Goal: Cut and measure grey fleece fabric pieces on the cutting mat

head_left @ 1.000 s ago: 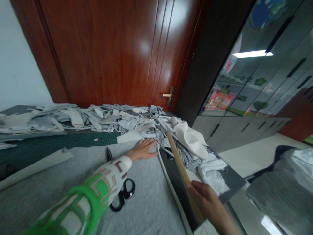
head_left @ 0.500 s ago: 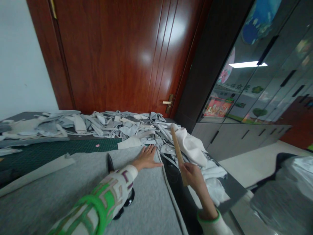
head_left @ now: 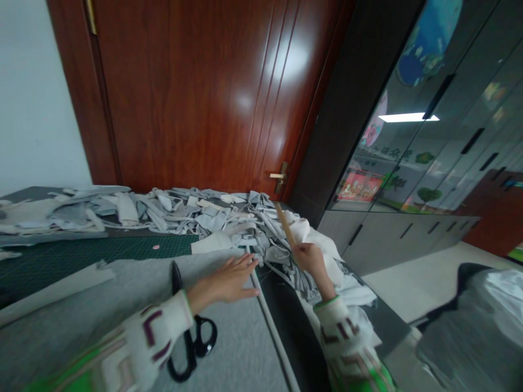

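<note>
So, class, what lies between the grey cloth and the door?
Beyond the grey cloth, the head view shows a green mat, then fabric scraps before the door.

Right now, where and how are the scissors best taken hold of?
Probably by the loops, from the near right: the scissors lie on the grey cloth, loops on the near side, while the left sleeve crosses over their middle.

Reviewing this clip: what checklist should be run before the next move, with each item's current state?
1. Long tan wooden ruler gripped by right hand: ok.
2. Ruler lying on the grey fabric sheet: not ok, it's over the pile of pale fabric scraps.
3. Left hand spread near the sheet's right edge: ok.
4. Left hand pressing down firmly: cannot tell.
5. Black loop-handled scissors clear of the sheet: not ok, they lie on it.
</note>
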{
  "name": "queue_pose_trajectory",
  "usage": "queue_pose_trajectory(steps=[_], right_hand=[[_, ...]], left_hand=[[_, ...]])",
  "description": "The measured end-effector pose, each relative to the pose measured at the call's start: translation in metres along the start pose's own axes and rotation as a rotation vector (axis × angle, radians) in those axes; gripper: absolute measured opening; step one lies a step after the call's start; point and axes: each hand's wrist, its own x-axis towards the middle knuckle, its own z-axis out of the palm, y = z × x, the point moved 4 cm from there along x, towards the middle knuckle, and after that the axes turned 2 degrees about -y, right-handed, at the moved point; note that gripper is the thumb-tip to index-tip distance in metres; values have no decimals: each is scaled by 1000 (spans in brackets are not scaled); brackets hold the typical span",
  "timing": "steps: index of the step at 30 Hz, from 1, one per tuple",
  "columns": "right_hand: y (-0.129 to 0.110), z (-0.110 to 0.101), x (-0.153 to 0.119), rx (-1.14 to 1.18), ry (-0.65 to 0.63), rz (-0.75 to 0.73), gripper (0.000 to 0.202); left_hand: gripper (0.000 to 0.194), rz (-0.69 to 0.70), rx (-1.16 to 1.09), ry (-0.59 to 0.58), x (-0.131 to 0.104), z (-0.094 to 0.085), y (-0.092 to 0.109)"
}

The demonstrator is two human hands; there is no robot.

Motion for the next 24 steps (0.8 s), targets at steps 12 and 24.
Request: queue_pose_trajectory(steps=[12,24], right_hand=[[12,17,-18,-84,32,-20,29],[-40,7,-73,101,-42,-333,35]], left_hand=[[66,-244,-37,138,-124,-29,-92],[62,-377,-75,259,-186,-10,-150]])
